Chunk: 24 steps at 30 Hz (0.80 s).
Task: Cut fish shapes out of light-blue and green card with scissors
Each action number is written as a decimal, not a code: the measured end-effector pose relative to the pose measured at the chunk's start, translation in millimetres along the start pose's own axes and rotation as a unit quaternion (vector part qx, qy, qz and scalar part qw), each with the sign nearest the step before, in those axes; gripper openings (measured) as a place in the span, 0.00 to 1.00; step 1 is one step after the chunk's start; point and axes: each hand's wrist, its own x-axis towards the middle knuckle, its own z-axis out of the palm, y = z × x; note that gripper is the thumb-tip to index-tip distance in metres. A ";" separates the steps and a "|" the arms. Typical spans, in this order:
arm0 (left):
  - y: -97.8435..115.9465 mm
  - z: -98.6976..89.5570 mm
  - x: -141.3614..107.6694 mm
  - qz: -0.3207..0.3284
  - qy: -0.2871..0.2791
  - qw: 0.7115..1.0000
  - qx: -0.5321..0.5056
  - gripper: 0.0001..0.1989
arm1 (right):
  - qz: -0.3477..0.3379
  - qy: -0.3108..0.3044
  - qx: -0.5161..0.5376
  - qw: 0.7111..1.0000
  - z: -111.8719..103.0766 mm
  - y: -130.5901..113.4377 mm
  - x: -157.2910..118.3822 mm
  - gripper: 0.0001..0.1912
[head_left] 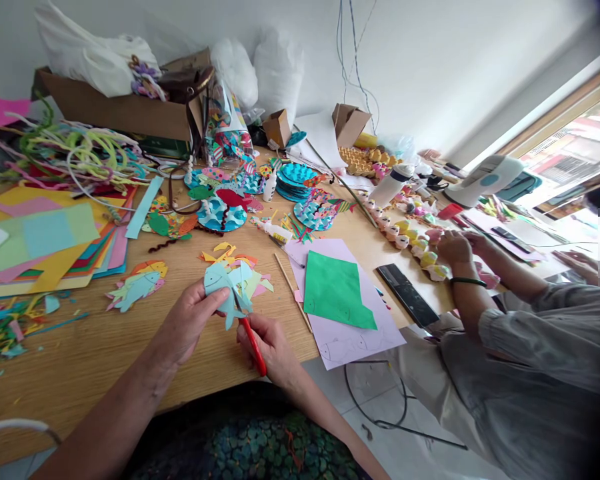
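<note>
Between the thumb and fingers of my left hand [187, 320] is a light blue paper fish [217, 280] with a drawn eye and gill line. My right hand [269, 343] grips the red handles of a pair of scissors [253, 343], whose blades meet the blue paper at the fish's right side. Just behind the hands, yellow and orange paper scraps [223, 252] lie on the wooden table [180, 373]. To the left rests a small pile of cut paper fish [139, 285]. A green sheet [334, 287] lies on a lilac sheet [363, 340] with drawn fish outlines, right of my hands.
Coloured paper sheets [45, 233] and pipe cleaners [75, 150] cover the left side. Decorated blue plates [223, 212] and a glue bottle [277, 232] stand behind. A wooden stick [293, 290] and black case [407, 293] lie right, near another person's hands [455, 248].
</note>
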 end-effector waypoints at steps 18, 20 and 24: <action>7.3 -1.9 -0.5 -0.041 -0.050 0.998 -0.004 0.08 | -0.015 0.007 -0.053 0.998 -2.3 -9.1 -1.9 0.23; 8.3 -1.5 -0.8 -0.047 -0.046 0.998 -0.010 0.08 | -0.013 0.006 -0.052 0.999 -2.7 -9.4 -2.0 0.22; 7.9 -1.5 -1.3 -0.052 -0.051 0.997 -0.007 0.09 | -0.013 -0.001 -0.055 0.998 -3.6 -6.8 -1.6 0.20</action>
